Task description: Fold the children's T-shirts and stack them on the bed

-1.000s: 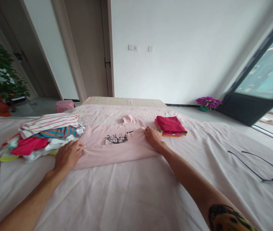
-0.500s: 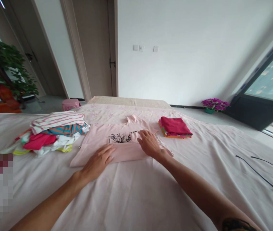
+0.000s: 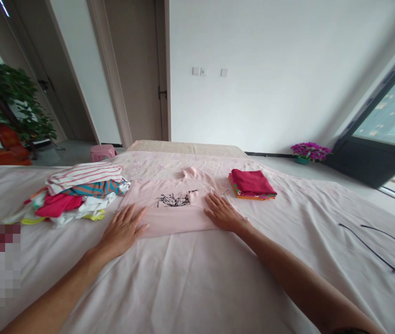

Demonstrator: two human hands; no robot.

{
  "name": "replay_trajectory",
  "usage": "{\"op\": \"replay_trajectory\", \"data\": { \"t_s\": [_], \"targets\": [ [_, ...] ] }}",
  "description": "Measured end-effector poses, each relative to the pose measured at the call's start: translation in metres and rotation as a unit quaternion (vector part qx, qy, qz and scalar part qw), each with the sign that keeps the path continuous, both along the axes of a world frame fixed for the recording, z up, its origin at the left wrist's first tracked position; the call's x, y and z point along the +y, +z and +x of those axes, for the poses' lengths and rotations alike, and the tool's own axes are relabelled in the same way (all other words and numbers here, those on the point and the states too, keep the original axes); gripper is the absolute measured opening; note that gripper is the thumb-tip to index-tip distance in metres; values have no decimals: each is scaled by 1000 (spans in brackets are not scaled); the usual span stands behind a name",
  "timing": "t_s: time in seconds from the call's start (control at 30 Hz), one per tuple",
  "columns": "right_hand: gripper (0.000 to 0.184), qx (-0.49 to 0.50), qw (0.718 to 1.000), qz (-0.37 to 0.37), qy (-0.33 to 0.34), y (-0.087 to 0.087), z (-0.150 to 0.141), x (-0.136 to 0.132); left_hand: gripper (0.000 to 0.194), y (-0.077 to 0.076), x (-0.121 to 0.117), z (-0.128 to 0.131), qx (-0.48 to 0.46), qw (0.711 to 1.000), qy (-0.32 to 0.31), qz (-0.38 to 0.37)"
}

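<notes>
A pale pink T-shirt (image 3: pixel 179 221) with a black print lies flat in front of me, its near edge folded over and a sleeve sticking out at the far side. Flat on its left end rests my left hand (image 3: pixel 123 228), fingers spread. My right hand (image 3: pixel 224 212) lies open on the right end of the shirt, palm down. Neither hand grips anything. Close to the right hand is a neat stack of folded clothes (image 3: pixel 253 182), dark red on top. Left of the shirt sits a loose heap of clothes (image 3: pixel 85 177), with a red-striped white piece uppermost.
Everything lies on a light pink sheet (image 3: pixel 197 283). Eyeglasses (image 3: pixel 392 268) rest at the right. Beyond stand a pink stool (image 3: pixel 103 152), a pot of purple flowers (image 3: pixel 309 152), a leafy plant (image 3: pixel 9 93) and a wooden chair (image 3: pixel 2 144). A pixelated patch covers the left edge.
My left hand has slid left along the folded edge to the shirt's left end. My right hand has shifted slightly right and flattened out. The stack and the heap stay put.
</notes>
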State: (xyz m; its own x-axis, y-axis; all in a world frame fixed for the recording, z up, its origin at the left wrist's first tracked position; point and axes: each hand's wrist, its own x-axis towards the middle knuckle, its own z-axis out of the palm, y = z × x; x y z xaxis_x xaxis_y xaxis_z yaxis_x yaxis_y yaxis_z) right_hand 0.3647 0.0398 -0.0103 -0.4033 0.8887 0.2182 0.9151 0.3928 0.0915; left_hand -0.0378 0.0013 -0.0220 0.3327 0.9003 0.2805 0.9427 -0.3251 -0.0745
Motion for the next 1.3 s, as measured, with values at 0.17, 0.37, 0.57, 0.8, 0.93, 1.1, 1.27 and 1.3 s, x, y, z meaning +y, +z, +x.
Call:
{"op": "replay_trajectory", "data": {
  "t_s": [0.17,0.37,0.57,0.8,0.93,1.1,1.27,1.3],
  "targets": [
    [61,-15,997,-42,-63,9,14,0,64,7,0,1,14,996,79,-26],
    [58,-22,997,-40,-65,23,-17,0,50,32,6,54,-13,997,-69,-44],
    [62,15,996,-70,57,14,-38,14,56,21,26,64,-29,983,-166,-74],
    [52,36,994,-96,-49,28,-5,53,56,5,47,10,-26,996,-82,-27],
    [39,79,986,-75,-125,45,-2,87,58,2,46,8,-23,997,-71,-13],
    [51,109,978,-70,-162,51,-15,136,58,0,45,10,-32,997,-71,-15],
    [52,130,972,-81,-177,53,-35,176,58,2,43,10,-33,997,-71,-9],
    [51,134,971,-81,-183,53,-39,181,58,3,43,10,-32,997,-69,-7]
  ]
}}
